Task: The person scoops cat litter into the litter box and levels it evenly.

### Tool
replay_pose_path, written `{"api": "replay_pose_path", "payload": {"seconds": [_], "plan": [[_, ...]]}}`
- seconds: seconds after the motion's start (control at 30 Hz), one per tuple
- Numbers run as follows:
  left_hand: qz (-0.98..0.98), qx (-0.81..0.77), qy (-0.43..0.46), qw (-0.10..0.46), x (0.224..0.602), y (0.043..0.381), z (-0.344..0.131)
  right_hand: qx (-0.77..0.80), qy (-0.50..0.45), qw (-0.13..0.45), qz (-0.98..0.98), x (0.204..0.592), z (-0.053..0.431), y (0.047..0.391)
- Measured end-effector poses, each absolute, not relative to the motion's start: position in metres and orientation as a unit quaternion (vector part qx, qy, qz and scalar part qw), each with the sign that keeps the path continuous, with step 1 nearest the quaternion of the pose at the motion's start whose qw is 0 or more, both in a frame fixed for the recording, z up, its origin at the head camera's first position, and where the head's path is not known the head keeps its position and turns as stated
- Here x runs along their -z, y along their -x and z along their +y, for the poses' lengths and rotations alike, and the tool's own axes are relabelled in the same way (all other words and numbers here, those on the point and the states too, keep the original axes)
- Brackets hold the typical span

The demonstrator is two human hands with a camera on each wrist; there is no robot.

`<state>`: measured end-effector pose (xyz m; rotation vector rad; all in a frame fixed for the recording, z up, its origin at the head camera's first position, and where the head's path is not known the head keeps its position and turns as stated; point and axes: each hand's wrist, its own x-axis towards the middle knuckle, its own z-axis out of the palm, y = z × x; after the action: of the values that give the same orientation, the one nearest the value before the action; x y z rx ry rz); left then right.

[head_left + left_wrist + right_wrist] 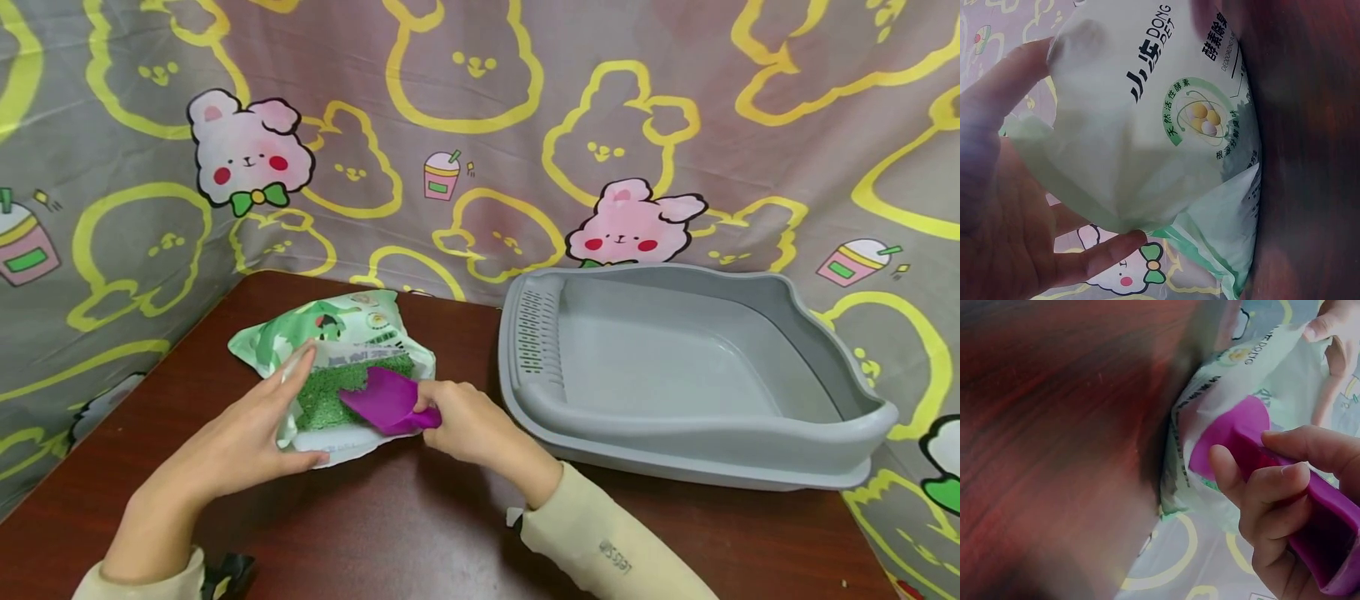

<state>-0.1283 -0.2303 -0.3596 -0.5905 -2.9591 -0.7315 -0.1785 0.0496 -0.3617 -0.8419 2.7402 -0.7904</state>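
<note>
A green-and-white bag (315, 325) of green pellets (326, 396) lies on its side, its mouth facing me. My left hand (240, 433) spans the left of that mouth, thumb low and fingers high, fairly straight and touching its rim. In the left wrist view, the bag (1129, 137) bulges between thumb and fingers (1104, 253). My right hand (465, 421) grips a purple scoop (382, 400) by its handle, the blade inside the mouth over the pellets. The right wrist view shows fingers curled round the scoop handle (1329, 506), with the blade partly hidden behind the bag's rim.
A large grey litter box (690, 433) with a slotted ledge (528, 333) at its left stands to the right of the bag. Both rest on a dark reddish-brown table (405, 533). A cartoon-printed cloth (480, 150) hangs behind and along the left side.
</note>
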Motion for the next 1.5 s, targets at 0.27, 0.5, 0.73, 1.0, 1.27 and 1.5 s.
{"api": "replay_pose_path", "payload": {"seconds": [0.27, 0.5, 0.73, 1.0, 1.27, 1.5], "plan": [[-0.952, 0.236, 0.191, 0.019, 0.36, 0.128, -0.231, 0.276, 0.283, 0.076, 0.915, 0.369, 0.043, 0.183], [-0.951, 0.238, 0.197, 0.02, 0.36, 0.128, -0.231, 0.282, 0.284, 0.077, 0.913, 0.371, 0.036, 0.188], [-0.95, 0.239, 0.199, 0.021, 0.361, 0.128, -0.231, 0.28, 0.288, 0.076, 0.913, 0.373, 0.032, 0.191], [-0.948, 0.245, 0.201, 0.018, 0.363, 0.126, -0.232, 0.286, 0.297, 0.08, 0.908, 0.379, 0.025, 0.194], [-0.943, 0.254, 0.213, 0.029, 0.364, 0.127, -0.232, 0.297, 0.305, 0.083, 0.901, 0.381, 0.014, 0.198], [-0.942, 0.254, 0.218, 0.028, 0.364, 0.128, -0.23, 0.313, 0.303, 0.091, 0.895, 0.381, 0.016, 0.2]]}}
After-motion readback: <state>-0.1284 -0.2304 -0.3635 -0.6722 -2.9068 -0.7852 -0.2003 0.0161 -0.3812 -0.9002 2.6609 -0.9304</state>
